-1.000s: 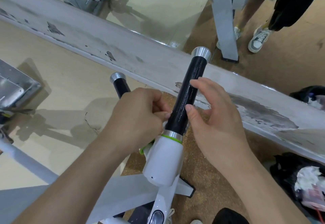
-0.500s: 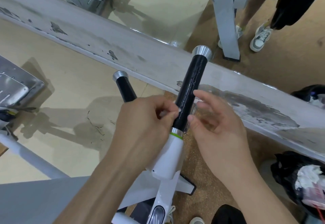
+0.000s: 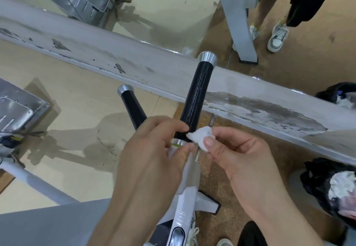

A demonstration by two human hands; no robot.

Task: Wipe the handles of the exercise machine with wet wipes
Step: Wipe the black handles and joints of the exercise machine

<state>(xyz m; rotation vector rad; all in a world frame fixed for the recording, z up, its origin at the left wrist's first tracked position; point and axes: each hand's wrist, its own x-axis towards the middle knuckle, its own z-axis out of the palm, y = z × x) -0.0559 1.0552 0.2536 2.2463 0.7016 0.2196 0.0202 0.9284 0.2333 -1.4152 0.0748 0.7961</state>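
Observation:
A black exercise-machine handle [image 3: 196, 95] with a silver end cap rises from a white arm [image 3: 185, 207] at the centre. A second black handle [image 3: 133, 106] stands to its left, its lower part hidden by my left hand [image 3: 152, 159]. A crumpled white wet wipe [image 3: 200, 136] sits by the base of the centre handle. My right hand [image 3: 242, 164] pinches it between thumb and fingers. My left hand's curled index finger and thumb meet the wipe's left end, over the handle's silver collar.
A worn white beam [image 3: 96, 56] crosses diagonally behind the handles. A black bag [image 3: 312, 178] holding white waste lies at the right. Another person's sneakers [image 3: 277, 37] stand beside a white machine post [image 3: 240, 24] at the top right. A metal plate [image 3: 13, 110] is at the left.
The wipe, earlier hidden under my left fingers against the handle, is now off the grip at its base. My right hand has left the handle and taken hold of the wipe.

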